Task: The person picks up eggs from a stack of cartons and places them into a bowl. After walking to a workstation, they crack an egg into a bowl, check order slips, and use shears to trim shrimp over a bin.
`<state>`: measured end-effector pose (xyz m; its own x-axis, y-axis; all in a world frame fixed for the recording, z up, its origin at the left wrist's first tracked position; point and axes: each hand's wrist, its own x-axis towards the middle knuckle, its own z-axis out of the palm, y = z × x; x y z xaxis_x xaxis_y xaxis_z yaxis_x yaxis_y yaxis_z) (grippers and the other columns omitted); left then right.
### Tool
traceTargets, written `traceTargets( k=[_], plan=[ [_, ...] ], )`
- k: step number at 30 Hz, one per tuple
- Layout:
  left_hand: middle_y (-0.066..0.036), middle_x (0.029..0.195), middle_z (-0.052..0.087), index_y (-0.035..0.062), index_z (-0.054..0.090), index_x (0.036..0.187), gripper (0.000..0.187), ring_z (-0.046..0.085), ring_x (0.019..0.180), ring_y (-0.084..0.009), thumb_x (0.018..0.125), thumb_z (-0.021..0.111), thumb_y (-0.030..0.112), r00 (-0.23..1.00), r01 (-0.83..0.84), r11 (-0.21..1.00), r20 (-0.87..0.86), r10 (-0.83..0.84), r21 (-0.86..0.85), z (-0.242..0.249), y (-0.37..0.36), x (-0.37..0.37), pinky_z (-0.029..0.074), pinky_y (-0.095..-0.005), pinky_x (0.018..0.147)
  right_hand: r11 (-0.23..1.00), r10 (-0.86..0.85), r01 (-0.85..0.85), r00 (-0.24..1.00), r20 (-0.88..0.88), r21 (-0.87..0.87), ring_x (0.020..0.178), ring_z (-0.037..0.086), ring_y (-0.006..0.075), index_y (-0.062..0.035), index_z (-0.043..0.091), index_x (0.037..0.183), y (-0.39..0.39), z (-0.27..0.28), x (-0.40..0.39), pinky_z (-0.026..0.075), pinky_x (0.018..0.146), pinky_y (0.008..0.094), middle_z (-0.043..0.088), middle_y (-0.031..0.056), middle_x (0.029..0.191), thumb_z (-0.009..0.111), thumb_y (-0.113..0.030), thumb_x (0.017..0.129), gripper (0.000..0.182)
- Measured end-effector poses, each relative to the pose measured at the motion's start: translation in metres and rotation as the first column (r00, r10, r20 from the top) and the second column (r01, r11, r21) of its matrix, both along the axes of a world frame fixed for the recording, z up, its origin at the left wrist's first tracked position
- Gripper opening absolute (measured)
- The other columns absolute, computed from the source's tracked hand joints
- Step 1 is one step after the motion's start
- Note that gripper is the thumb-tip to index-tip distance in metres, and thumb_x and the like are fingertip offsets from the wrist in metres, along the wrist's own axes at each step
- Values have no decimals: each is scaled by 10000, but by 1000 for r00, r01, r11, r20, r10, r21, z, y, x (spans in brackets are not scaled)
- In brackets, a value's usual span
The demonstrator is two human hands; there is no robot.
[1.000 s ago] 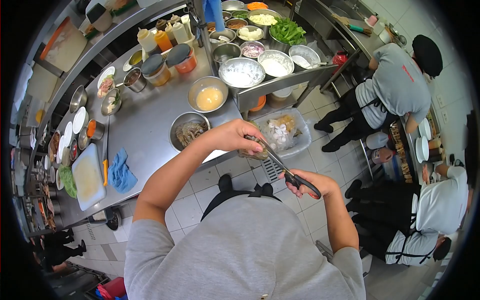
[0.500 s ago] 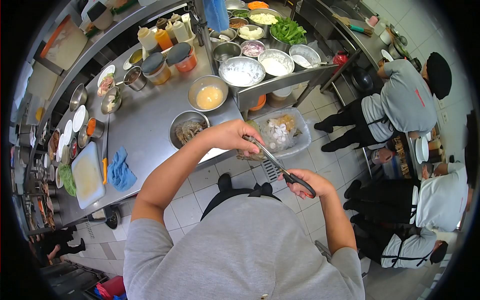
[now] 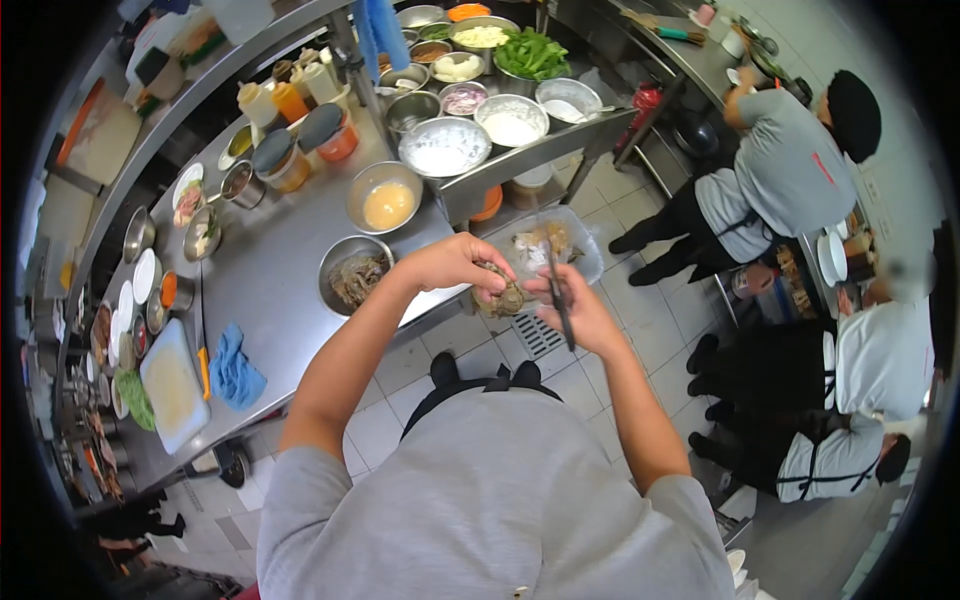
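Thumb and fingers of my left hand [image 3: 462, 266] pinch a greyish-brown shrimp [image 3: 500, 297] in front of the counter edge. Close to its right, my right hand [image 3: 578, 312] is closed on black-handled scissors [image 3: 556, 285], whose blades point up and away and look blurred. A steel bowl [image 3: 327, 291] of similar shrimp [image 3: 358, 279] sits on the counter, left of my left hand. Beyond the hands, a clear plastic tub [image 3: 592, 262] holds bags with white and yellowish pieces, partly hidden by the scissors.
On the steel counter [image 3: 290, 240] are a bowl of beaten egg [image 3: 388, 206], a cutting board [image 3: 174, 385], a knife [image 3: 203, 372] and a blue cloth [image 3: 236, 368]. Ingredient bowls [image 3: 445, 147] fill a raised shelf. Several co-workers [image 3: 790, 170] stand at the right.
My right hand has moved left and turned the scissors more upright, their blades now away from my left hand. The shrimp in my left hand shows more clearly. The view has shifted.
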<state>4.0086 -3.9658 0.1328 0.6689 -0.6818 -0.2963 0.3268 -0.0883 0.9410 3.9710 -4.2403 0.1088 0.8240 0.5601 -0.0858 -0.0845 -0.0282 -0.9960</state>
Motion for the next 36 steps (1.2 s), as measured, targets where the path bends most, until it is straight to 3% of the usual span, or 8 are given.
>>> traceTargets(
  k=[11,14,15,18,22,29,32,36],
  plan=[
    [-96,1087,673,-5,618,1162,288,634,826,-140,900,701,82,973,-134,962,-216,82,-237,-50,-19,4,535,-290,747,971,-220,227,972,-85,79,824,559,81,-53,447,1322,31,-29,2,464,729,239,610,23,973,677,6,829,548],
    [-49,974,638,15,590,1191,345,584,791,-120,891,723,121,927,-370,902,-157,342,-221,-49,-38,-8,498,-266,718,937,-323,327,945,-53,118,810,557,79,-54,450,1315,40,-42,4,461,717,233,611,20,965,694,-7,836,540],
    [-7,875,584,33,568,1210,395,538,765,-104,889,740,186,836,-548,822,-64,545,-157,-42,-50,-17,464,-245,701,921,-362,364,931,-44,137,810,557,78,-54,452,1312,41,-46,5,460,718,231,611,19,964,703,-11,838,538],
    [-4,904,606,30,592,1182,382,551,787,-99,901,732,247,674,-738,673,86,734,36,-64,-59,-28,463,-247,714,884,-461,450,883,81,127,832,553,79,-51,464,1295,43,-52,8,460,733,233,605,15,974,736,-29,840,530],
    [7,929,625,41,635,1072,292,558,825,-82,927,702,286,784,-619,782,121,609,77,-73,-70,-51,451,-242,717,905,-425,424,902,83,31,869,544,77,-47,474,1290,42,-68,10,455,758,231,597,14,1002,756,-33,837,534],
    [50,778,598,67,695,919,197,475,700,-47,946,686,262,672,-736,673,-204,712,-72,-68,-62,-46,387,-240,653,947,-316,315,949,4,64,936,588,113,-22,447,1327,48,-78,7,479,818,253,627,51,1068,735,8,832,574],
    [30,870,624,68,684,990,211,520,758,-54,975,643,274,615,-770,638,-290,733,-18,-59,-60,-45,414,-232,702,937,-330,338,940,-89,86,882,588,104,-21,461,1324,53,-66,9,482,780,247,635,40,999,746,-32,836,566],
    [-24,1036,636,63,614,1169,296,583,878,-99,1004,585,307,726,-688,720,-102,680,-96,-91,-70,-47,454,-260,791,941,-324,336,924,-203,30,888,633,124,-41,464,1334,53,-52,25,514,757,259,661,71,1031,732,-35,852,551]
  ],
)
